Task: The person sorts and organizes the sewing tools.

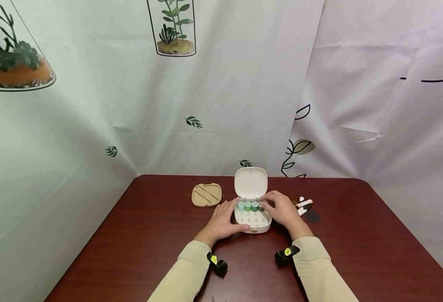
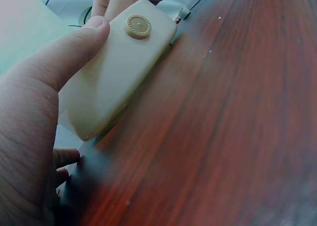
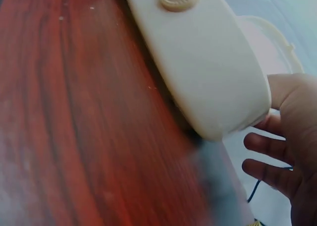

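Observation:
A cream sewing box (image 1: 257, 229) stands on the table with its lid (image 1: 251, 182) raised. Inside, a row of green thread spools (image 1: 248, 206) sits along the back, with bare white pegs in front. My left hand (image 1: 221, 222) grips the box, thumb on the front edge and fingers along its left side; the thumb also shows by the round button (image 2: 138, 27). My right hand (image 1: 283, 212) reaches over the right side, thumb and forefinger at the darkest spool (image 1: 261, 208), seemingly pinching it. In the right wrist view its fingers (image 3: 270, 149) are partly hidden behind the box.
A beige divided tray (image 1: 206, 195) lies left of the box. On the right are small white and pink tools (image 1: 304, 204) and a dark round piece (image 1: 313, 216). A printed white cloth (image 1: 221, 105) hangs behind the reddish-brown table (image 1: 149, 235).

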`<state>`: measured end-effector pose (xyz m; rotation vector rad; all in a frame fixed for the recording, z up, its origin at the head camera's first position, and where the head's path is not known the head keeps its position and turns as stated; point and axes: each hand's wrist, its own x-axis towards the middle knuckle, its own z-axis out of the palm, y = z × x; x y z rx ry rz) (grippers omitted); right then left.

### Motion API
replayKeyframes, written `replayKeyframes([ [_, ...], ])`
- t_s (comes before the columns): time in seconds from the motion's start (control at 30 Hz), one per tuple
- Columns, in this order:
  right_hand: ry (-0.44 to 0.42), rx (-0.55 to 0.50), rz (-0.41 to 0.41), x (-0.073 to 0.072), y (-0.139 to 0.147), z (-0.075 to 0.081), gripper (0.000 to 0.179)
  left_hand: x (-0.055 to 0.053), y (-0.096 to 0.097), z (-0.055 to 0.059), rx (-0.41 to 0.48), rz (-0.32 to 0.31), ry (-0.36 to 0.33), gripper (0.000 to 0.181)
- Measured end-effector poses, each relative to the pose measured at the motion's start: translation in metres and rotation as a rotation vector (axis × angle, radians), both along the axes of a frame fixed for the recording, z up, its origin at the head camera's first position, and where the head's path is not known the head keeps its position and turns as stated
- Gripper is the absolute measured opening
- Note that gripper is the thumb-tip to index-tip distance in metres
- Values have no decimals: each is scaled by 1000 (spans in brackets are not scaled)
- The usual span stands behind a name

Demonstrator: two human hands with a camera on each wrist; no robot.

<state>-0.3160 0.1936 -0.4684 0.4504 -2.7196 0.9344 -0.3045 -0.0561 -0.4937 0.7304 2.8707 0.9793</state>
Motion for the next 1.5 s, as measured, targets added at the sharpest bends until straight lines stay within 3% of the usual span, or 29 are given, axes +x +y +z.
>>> replayKeyframes([
  [0.13, -37, -101, 3, 3, 7, -5, 38, 0, 1, 0, 3, -1, 6, 101],
  [0.33, -185, -203, 151, 8, 12, -10, 70, -2, 0, -1, 17, -7, 18, 100],
  [0.53, -259, -185, 218, 11, 13, -14, 97, -2, -3, -2, 19, -21, 27, 100],
  [0.77, -244, -152, 280, 8, 12, -22, 112, -2, -8, 1, 35, -39, 24, 98],
  [0.97, -167, -113, 293, 7, 6, -28, 115, -2, -11, 0, 41, -43, 17, 98],
  [1.1, -120, -91, 273, 7, 4, -33, 114, -2, -12, 3, 101, -31, -24, 90],
  [1.2, -85, -81, 263, 6, 4, -35, 113, -4, -13, 8, 156, -11, -16, 81],
  [1.37, -77, -88, 244, 9, 4, -35, 113, -19, -27, 26, 168, 72, 92, 61],
  [1.5, -96, -73, 233, 11, 3, -32, 114, -40, -49, 37, 25, 124, 166, 43],
])
